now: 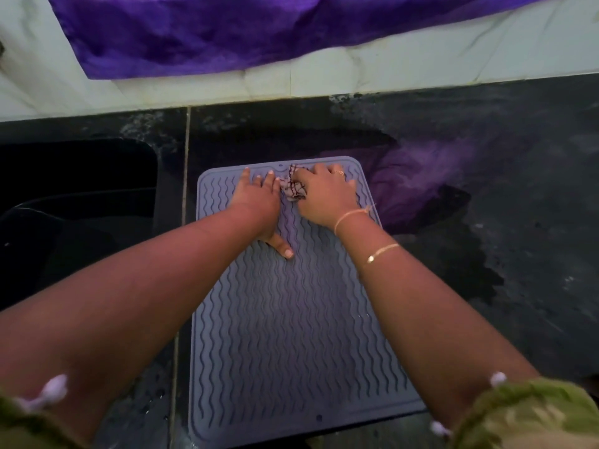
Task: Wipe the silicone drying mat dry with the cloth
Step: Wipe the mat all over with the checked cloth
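- The mat (291, 335), grey with wavy ridges, is spread flat beneath both hands and forearms.
- The cloth (293, 187), pale with dark red lines, is bunched at the mat's far end, between the two hands.
- The cloth is gripped under the bent fingers of the right hand (324, 192).
- The left hand (257, 202) is laid flat on the mat, touching the cloth's left side, with fingers straight and thumb spread back.
- A dark counter (486, 222) is seen right of the right hand.
- A dark sink (77, 176) is set left of the left hand.
- Purple fabric (227, 30) is draped beyond both hands.
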A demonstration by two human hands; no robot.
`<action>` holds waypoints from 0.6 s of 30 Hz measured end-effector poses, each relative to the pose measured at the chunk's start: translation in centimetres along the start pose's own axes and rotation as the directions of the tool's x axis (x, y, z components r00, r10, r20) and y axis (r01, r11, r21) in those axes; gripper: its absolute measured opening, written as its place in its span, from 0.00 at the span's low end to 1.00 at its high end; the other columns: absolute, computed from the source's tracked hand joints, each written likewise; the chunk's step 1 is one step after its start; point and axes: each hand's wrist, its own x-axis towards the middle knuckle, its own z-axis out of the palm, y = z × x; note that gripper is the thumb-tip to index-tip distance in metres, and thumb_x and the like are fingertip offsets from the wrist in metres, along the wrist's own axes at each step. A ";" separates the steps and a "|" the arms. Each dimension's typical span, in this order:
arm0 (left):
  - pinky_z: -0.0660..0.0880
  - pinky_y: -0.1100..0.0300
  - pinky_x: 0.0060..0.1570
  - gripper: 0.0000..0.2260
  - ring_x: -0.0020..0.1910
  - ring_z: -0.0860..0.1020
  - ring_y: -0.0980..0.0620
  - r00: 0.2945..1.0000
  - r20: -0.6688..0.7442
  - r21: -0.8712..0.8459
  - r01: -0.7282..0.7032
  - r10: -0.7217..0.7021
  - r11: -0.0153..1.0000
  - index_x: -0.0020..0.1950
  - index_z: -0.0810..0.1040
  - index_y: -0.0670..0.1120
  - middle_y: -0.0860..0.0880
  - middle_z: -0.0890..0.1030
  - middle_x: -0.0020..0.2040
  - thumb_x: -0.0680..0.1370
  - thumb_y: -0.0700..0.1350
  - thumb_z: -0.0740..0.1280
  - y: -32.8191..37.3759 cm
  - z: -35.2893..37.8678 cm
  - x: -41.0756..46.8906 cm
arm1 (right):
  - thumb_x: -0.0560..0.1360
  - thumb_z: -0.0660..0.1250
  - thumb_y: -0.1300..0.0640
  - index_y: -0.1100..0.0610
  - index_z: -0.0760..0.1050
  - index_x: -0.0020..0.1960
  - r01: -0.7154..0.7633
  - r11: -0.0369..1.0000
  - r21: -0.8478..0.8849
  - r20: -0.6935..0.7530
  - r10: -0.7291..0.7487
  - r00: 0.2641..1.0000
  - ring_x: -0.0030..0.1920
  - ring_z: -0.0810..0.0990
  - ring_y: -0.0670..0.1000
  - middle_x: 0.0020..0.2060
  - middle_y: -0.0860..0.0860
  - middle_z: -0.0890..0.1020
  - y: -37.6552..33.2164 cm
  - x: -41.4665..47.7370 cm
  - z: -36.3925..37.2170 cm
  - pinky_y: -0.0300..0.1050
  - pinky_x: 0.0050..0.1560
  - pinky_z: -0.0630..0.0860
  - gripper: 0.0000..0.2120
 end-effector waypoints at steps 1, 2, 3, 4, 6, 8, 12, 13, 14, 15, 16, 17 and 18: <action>0.39 0.42 0.71 0.69 0.76 0.45 0.42 1.000 -0.004 -0.005 -0.002 0.002 1.000 0.76 0.38 0.39 0.41 0.43 0.77 0.50 0.80 0.59 0.0 0.1 0.0 | 0.72 0.63 0.53 0.48 0.67 0.65 0.006 1.000 -0.004 -0.024 -0.006 1.000 0.66 0.64 0.60 0.63 0.54 0.71 0.0 -1.2 0.3 0.62 0.60 0.63 0.22; 0.39 0.41 0.71 0.69 0.76 0.46 0.42 1.000 -0.012 -0.014 -0.002 0.002 1.000 0.76 0.37 0.39 0.41 0.43 0.77 0.50 0.80 0.58 0.0 0.1 0.0 | 0.71 0.63 0.54 0.48 0.67 0.65 0.019 1.000 -0.018 -0.041 -0.019 0.999 0.65 0.64 0.60 0.62 0.54 0.71 0.0 -2.7 0.6 0.61 0.59 0.64 0.22; 0.39 0.41 0.71 0.69 0.76 0.45 0.42 1.000 -0.019 -0.019 0.000 -0.001 1.000 0.76 0.37 0.39 0.41 0.42 0.77 0.50 0.80 0.59 0.0 0.2 0.0 | 0.71 0.63 0.54 0.48 0.67 0.65 0.030 0.999 -0.037 -0.054 -0.032 0.998 0.64 0.64 0.59 0.62 0.54 0.71 0.0 -4.2 0.9 0.59 0.57 0.64 0.22; 0.38 0.41 0.71 0.69 0.76 0.45 0.42 1.000 -0.023 -0.020 0.004 -0.004 1.000 0.76 0.36 0.38 0.41 0.42 0.77 0.50 0.80 0.59 -0.1 0.3 0.0 | 0.71 0.64 0.53 0.48 0.66 0.64 0.037 0.998 -0.058 -0.063 -0.041 0.997 0.64 0.65 0.59 0.61 0.53 0.71 -0.1 -5.8 1.2 0.58 0.57 0.64 0.22; 0.38 0.40 0.71 0.69 0.76 0.45 0.42 1.000 -0.023 -0.019 0.005 -0.005 1.000 0.76 0.36 0.38 0.41 0.42 0.77 0.51 0.80 0.60 -0.1 0.2 0.0 | 0.70 0.65 0.52 0.47 0.66 0.64 0.046 0.996 -0.078 -0.054 -0.050 0.997 0.63 0.65 0.58 0.61 0.52 0.72 -0.3 -8.9 1.6 0.58 0.57 0.64 0.23; 0.38 0.40 0.71 0.68 0.76 0.45 0.41 1.000 -0.022 -0.014 -0.003 0.003 1.000 0.76 0.36 0.38 0.41 0.42 0.77 0.52 0.80 0.60 -0.1 0.1 -0.2 | 0.70 0.65 0.50 0.46 0.66 0.63 0.055 0.996 -0.067 -0.028 -0.057 0.998 0.63 0.65 0.58 0.60 0.51 0.72 -0.2 -11.7 1.8 0.57 0.56 0.64 0.22; 0.39 0.37 0.71 0.68 0.76 0.45 0.42 0.999 -0.031 -0.045 0.006 -0.008 0.999 0.76 0.36 0.39 0.42 0.41 0.77 0.52 0.80 0.60 -0.2 0.0 -0.7 | 0.70 0.64 0.48 0.45 0.65 0.61 0.063 0.996 -0.062 0.032 -0.062 0.998 0.62 0.65 0.56 0.57 0.49 0.71 0.1 -15.1 1.8 0.55 0.54 0.65 0.20; 0.39 0.37 0.70 0.67 0.76 0.45 0.42 1.000 -0.025 -0.055 0.016 -0.017 0.998 0.76 0.36 0.40 0.42 0.41 0.77 0.53 0.79 0.60 -0.2 0.0 -0.9 | 0.70 0.64 0.48 0.45 0.66 0.61 0.060 0.997 -0.054 0.064 -0.057 0.996 0.61 0.65 0.56 0.57 0.49 0.71 0.1 -15.3 1.6 0.55 0.55 0.65 0.20; 0.39 0.36 0.70 0.67 0.76 0.45 0.42 1.000 -0.015 -0.057 0.027 -0.028 0.998 0.76 0.36 0.40 0.42 0.41 0.77 0.54 0.79 0.60 -0.1 -0.1 -1.2 | 0.70 0.64 0.48 0.44 0.67 0.61 0.051 0.998 -0.031 0.097 -0.047 0.994 0.61 0.65 0.56 0.56 0.49 0.71 0.1 -15.2 1.1 0.55 0.56 0.65 0.20; 0.40 0.36 0.70 0.66 0.76 0.45 0.42 0.999 -0.006 -0.050 0.041 -0.042 0.998 0.76 0.36 0.40 0.43 0.41 0.78 0.55 0.79 0.60 0.1 -0.2 -1.6 | 0.70 0.64 0.49 0.43 0.69 0.60 0.035 0.999 0.018 0.128 -0.038 0.991 0.61 0.66 0.56 0.55 0.49 0.72 0.2 -14.7 0.5 0.56 0.58 0.66 0.18; 0.40 0.36 0.70 0.64 0.76 0.46 0.42 0.998 -0.006 -0.037 0.056 -0.057 0.998 0.76 0.37 0.40 0.43 0.42 0.78 0.56 0.78 0.61 0.4 -0.2 -1.9 | 0.70 0.64 0.49 0.42 0.71 0.59 0.017 0.995 0.095 0.146 -0.031 0.989 0.60 0.68 0.57 0.54 0.50 0.74 0.3 -14.1 -0.2 0.55 0.59 0.69 0.17; 0.41 0.36 0.70 0.62 0.76 0.47 0.42 0.998 -0.022 -0.026 0.063 -0.063 0.998 0.77 0.39 0.41 0.43 0.44 0.78 0.59 0.77 0.62 0.8 -0.2 -2.2 | 0.71 0.64 0.50 0.42 0.73 0.58 0.000 0.983 0.183 0.139 -0.026 0.990 0.59 0.69 0.57 0.52 0.50 0.74 0.5 -13.2 -0.9 0.56 0.59 0.70 0.16; 0.42 0.37 0.70 0.59 0.76 0.49 0.42 0.996 -0.060 -0.020 0.061 -0.062 0.998 0.77 0.42 0.41 0.43 0.46 0.78 0.61 0.75 0.63 1.3 -0.1 -2.6 | 0.71 0.65 0.51 0.43 0.74 0.58 -0.012 0.965 0.262 0.103 -0.015 0.995 0.58 0.71 0.58 0.50 0.51 0.75 0.8 -12.1 -1.5 0.56 0.59 0.72 0.16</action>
